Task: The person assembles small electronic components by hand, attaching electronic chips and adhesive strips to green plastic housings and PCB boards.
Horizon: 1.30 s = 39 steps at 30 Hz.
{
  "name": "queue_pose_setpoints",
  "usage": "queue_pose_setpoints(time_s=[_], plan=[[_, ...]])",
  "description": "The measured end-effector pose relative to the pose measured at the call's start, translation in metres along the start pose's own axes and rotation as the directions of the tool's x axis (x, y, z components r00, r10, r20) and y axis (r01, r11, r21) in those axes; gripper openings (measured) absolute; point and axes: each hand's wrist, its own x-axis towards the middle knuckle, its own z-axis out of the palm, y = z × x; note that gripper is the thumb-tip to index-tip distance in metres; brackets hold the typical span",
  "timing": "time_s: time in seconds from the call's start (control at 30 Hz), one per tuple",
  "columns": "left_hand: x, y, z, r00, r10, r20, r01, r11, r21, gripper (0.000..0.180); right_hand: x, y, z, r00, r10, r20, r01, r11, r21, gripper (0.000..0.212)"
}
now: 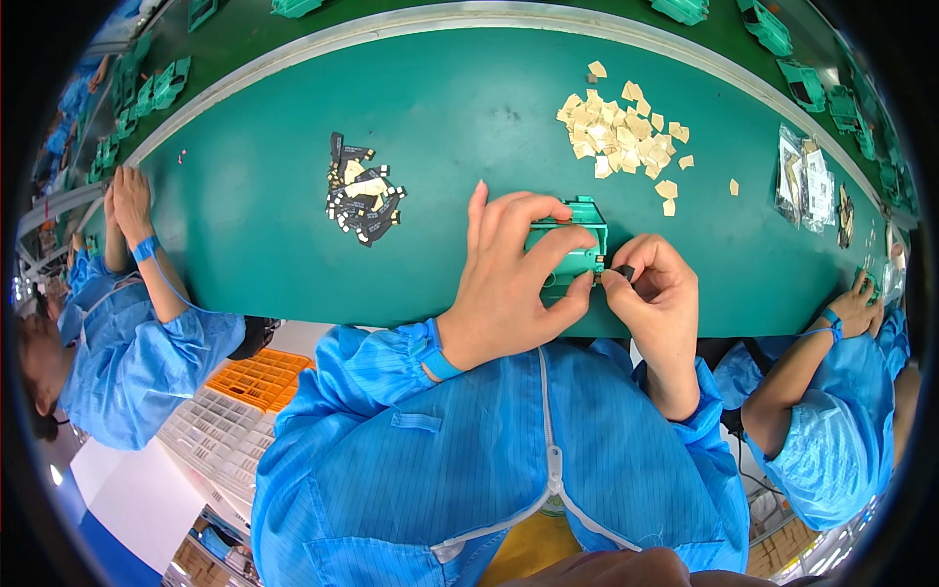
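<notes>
Green worktable [430, 108] — pale rail [469, 16] along its far edge; orange crate [262, 380], lower left.

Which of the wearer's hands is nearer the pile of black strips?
Left. The left hand, holding the green housing, is right of the pile of black strips; the right hand, pinching a small black part, is farther right.

1 held grn hsg [588, 214], 1 crm pile [619, 135]

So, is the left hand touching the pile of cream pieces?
No, the left hand grips the green housing, well apart from the pile of cream pieces.
</notes>
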Motion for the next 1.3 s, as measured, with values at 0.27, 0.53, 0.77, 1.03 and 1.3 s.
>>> queue_pose_setpoints(time_s=[0.27, 0.53, 0.77, 1.03, 1.3], plan=[[0.0, 0.001, 0.0, 1.0, 0.001, 0.004, -0.001, 1.0, 0.013, 0.039, 0.0, 0.001, -0.001, 1.0, -0.023, 0.003, 0.023, 1.0, -0.004, 0.023], [0.001, 0.002, 0.001, 1.0, -0.011, 0.007, 0.01, 1.0, 0.016, 0.039, 0.001, -0.001, -0.001, 1.0, -0.005, 0.007, 0.005, 1.0, -0.015, 0.023], [0.002, 0.002, 0.0, 1.0, -0.011, 0.006, 0.01, 1.0, 0.01, 0.038, 0.002, -0.001, -0.002, 1.0, -0.008, 0.01, 0.009, 1.0, -0.017, 0.023], [0.001, 0.0, 0.0, 1.0, 0.002, 0.01, -0.002, 1.0, 0.006, 0.037, 0.001, 0.0, -0.002, 1.0, -0.002, 0.013, 0.002, 1.0, -0.024, 0.022], [0.002, 0.001, 0.0, 1.0, -0.012, 0.023, 0.012, 1.0, 0.008, 0.035, -0.001, 0.002, -0.011, 1.0, -0.012, 0.001, 0.012, 0.994, -0.108, 0.02]])
